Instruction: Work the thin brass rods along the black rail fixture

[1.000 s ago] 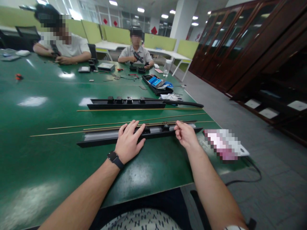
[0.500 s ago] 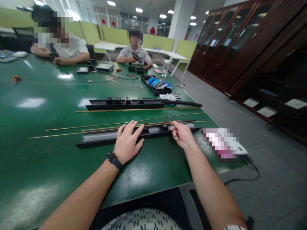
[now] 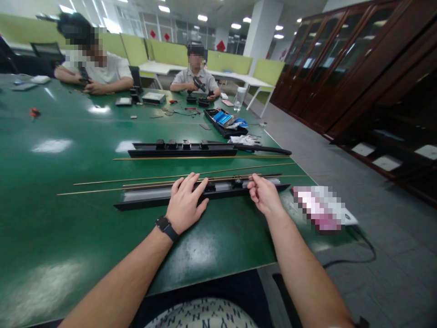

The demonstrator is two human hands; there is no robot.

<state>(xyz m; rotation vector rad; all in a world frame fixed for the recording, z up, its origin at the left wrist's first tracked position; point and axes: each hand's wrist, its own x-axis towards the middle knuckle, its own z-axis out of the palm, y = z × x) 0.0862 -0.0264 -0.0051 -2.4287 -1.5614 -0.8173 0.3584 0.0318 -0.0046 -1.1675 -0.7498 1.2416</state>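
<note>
A long black channel rail (image 3: 146, 206) with a pale strip inside lies across the table in front of me. My left hand (image 3: 186, 200) rests palm down over its middle, fingers spread, the fingertips on thin brass-coloured rods at its far edge. My right hand (image 3: 262, 193) is closed, thumb and forefinger pinching a thin brass rod (image 3: 90, 192) above the rail's right part. That rod runs past both rail ends. A small black block (image 3: 237, 182) sits in the rail between my hands. Another brass rod (image 3: 102, 182) lies just behind.
Farther back lies a second black rail (image 3: 184, 152) carrying several small blocks, with a rod (image 3: 205, 157) before it. White gloves (image 3: 244, 140) and a black tray (image 3: 227, 130) stand beyond. A blurred pink-white item (image 3: 319, 207) is at right. Two people sit across the green table (image 3: 85, 246).
The long brass rod has slid rightward along the rail, its right end now farther past the table edge. Both hands keep nearly the same places on the rail; the whole view has shifted slightly.
</note>
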